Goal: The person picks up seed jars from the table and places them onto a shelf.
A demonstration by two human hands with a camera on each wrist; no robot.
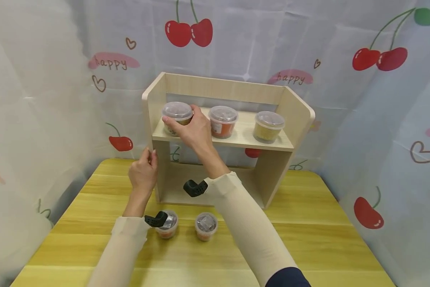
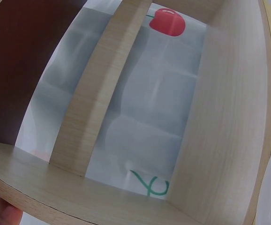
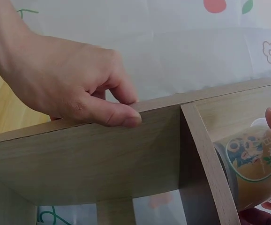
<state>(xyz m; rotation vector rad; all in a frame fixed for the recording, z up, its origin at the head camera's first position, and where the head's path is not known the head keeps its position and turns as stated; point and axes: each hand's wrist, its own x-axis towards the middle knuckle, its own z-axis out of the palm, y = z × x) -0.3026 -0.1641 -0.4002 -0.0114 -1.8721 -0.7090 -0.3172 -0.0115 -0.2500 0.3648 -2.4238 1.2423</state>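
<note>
You are facing a pale, boxy wooden shelf looking smooth and matt; round, clear plastic tubs are shining; the yellow, wood-grained table is gleaming softly.

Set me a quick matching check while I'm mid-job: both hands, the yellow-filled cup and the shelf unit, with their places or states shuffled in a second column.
Column one
1. Left hand
2. Right hand
3. Yellow-filled cup
4. Shelf unit

Column two
A. At the right end of the upper shelf
B. Standing on the table
C. Holding a lidded cup
D. Gripping the left side panel

Pairs: 1-D, 2-C, 3-A, 4-B
</note>
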